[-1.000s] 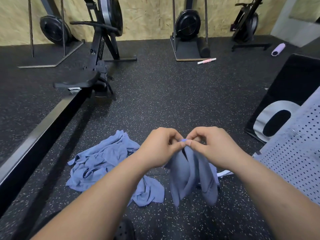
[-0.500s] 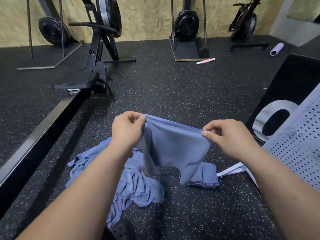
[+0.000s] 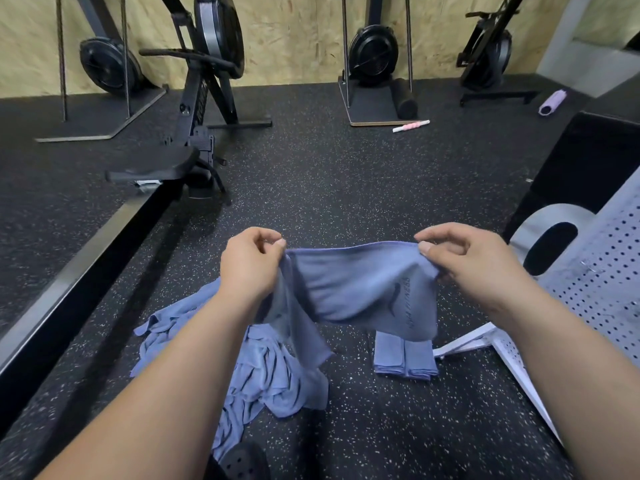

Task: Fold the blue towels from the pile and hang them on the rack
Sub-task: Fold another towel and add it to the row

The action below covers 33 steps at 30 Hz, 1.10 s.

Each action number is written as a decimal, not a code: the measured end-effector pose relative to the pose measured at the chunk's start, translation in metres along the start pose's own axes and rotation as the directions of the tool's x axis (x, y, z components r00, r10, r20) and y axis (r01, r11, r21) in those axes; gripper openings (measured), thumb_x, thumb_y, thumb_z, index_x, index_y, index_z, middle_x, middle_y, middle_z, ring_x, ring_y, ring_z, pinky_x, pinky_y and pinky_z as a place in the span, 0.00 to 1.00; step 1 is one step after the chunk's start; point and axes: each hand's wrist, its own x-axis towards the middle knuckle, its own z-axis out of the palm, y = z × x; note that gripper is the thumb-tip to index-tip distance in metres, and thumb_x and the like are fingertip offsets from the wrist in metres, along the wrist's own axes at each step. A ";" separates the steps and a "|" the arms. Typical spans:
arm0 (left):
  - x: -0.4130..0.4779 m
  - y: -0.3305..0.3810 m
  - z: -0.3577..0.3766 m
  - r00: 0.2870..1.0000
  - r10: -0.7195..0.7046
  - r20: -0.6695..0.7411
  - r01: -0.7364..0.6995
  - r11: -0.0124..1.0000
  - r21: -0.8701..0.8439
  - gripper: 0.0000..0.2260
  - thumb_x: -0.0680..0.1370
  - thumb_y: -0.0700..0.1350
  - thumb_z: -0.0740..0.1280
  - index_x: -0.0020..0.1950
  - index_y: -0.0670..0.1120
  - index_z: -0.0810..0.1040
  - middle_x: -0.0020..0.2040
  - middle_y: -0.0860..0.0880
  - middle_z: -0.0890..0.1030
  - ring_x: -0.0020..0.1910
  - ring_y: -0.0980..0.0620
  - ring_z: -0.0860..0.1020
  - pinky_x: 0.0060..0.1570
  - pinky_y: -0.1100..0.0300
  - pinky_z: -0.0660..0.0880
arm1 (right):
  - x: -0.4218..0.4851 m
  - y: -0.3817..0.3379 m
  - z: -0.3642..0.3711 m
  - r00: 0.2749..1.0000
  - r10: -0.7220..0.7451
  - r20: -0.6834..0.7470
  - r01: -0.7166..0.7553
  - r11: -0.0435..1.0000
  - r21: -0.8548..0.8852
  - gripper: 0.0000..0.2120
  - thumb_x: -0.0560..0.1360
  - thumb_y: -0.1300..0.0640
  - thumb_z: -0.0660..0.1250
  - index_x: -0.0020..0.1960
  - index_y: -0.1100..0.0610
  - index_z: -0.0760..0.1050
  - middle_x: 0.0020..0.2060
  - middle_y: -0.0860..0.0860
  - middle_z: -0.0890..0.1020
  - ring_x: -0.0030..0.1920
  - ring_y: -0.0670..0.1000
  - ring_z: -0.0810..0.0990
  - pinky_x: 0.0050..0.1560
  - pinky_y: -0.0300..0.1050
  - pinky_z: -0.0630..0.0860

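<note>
Change: we draw left hand (image 3: 251, 261) and right hand (image 3: 464, 258) apart, each pinching a top corner; towel (image 3: 356, 289) now hangs spread above the near pile (image 3: 263, 368) | Meaning: we judge folding can begin

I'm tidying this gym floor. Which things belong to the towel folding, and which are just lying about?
Job: held towel, towel pile, folded towels, white rack.
Lying about: pink stick, purple roller, black roller, rowing machine.

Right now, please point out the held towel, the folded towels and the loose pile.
held towel (image 3: 360, 285), head view, middle of spread cloth
folded towels (image 3: 403, 358), head view, top layer
loose pile (image 3: 270, 375), head view, crumpled middle
</note>
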 end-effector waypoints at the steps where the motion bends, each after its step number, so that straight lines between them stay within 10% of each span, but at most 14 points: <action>1: -0.002 0.002 0.002 0.999 0.021 0.034 -0.021 1.000 -0.008 0.02 0.79 0.46 0.74 0.47 0.53 0.83 0.31 0.56 0.82 0.32 0.53 0.79 0.44 0.53 0.78 | -0.002 -0.004 0.003 0.999 0.013 0.044 -0.016 0.998 0.064 0.05 0.81 0.59 0.73 0.53 0.52 0.87 0.35 0.51 0.84 0.34 0.46 0.78 0.44 0.48 0.78; 5: -0.018 0.017 0.009 0.971 0.060 0.231 -0.024 0.988 -0.154 0.06 0.80 0.38 0.73 0.56 0.45 0.82 0.36 0.47 0.81 0.31 0.52 0.80 0.42 0.43 0.82 | -0.008 -0.013 0.012 0.970 0.022 0.241 -0.063 0.985 0.163 0.11 0.80 0.66 0.72 0.56 0.54 0.88 0.48 0.54 0.88 0.47 0.50 0.84 0.58 0.53 0.81; 9: -0.029 0.026 0.014 0.931 0.100 0.351 -0.011 0.969 -0.246 0.11 0.79 0.33 0.74 0.57 0.46 0.83 0.44 0.44 0.85 0.38 0.49 0.81 0.49 0.44 0.84 | -0.012 -0.013 0.020 0.943 -0.045 0.330 0.009 0.994 0.111 0.21 0.75 0.74 0.72 0.59 0.53 0.86 0.52 0.52 0.89 0.54 0.48 0.87 0.56 0.39 0.81; 16: -0.043 0.036 0.026 0.868 0.218 0.446 -0.072 0.944 -0.321 0.15 0.79 0.35 0.74 0.60 0.51 0.83 0.49 0.47 0.88 0.41 0.49 0.79 0.51 0.48 0.81 | -0.010 -0.002 0.032 0.950 -0.215 0.227 0.268 0.933 -0.241 0.06 0.75 0.57 0.79 0.45 0.46 0.87 0.44 0.43 0.87 0.49 0.48 0.86 0.58 0.52 0.81; 20: -0.054 0.044 0.029 0.821 0.279 0.498 -0.110 0.933 -0.343 0.13 0.81 0.34 0.72 0.61 0.49 0.82 0.50 0.49 0.89 0.45 0.52 0.82 0.50 0.60 0.78 | -0.009 0.004 0.038 0.941 -0.190 0.280 0.240 0.958 -0.157 0.05 0.77 0.56 0.78 0.46 0.46 0.85 0.41 0.48 0.87 0.45 0.55 0.86 0.54 0.62 0.82; 25: -0.062 0.049 0.029 0.769 0.316 0.555 -0.071 0.906 -0.417 0.10 0.83 0.37 0.71 0.63 0.47 0.82 0.54 0.47 0.88 0.52 0.43 0.83 0.60 0.38 0.80 | -0.009 0.005 0.042 0.958 -0.204 0.200 0.248 0.942 -0.227 0.07 0.74 0.53 0.80 0.43 0.49 0.82 0.35 0.48 0.85 0.34 0.48 0.79 0.40 0.48 0.78; 33: -0.062 0.050 0.028 0.755 0.381 0.534 -0.148 0.892 -0.427 0.11 0.80 0.36 0.74 0.62 0.45 0.82 0.50 0.47 0.89 0.47 0.51 0.83 0.56 0.53 0.80 | -0.008 0.005 0.041 0.942 -0.141 0.303 0.194 0.969 -0.151 0.11 0.76 0.52 0.79 0.56 0.45 0.82 0.38 0.49 0.88 0.36 0.47 0.80 0.43 0.48 0.77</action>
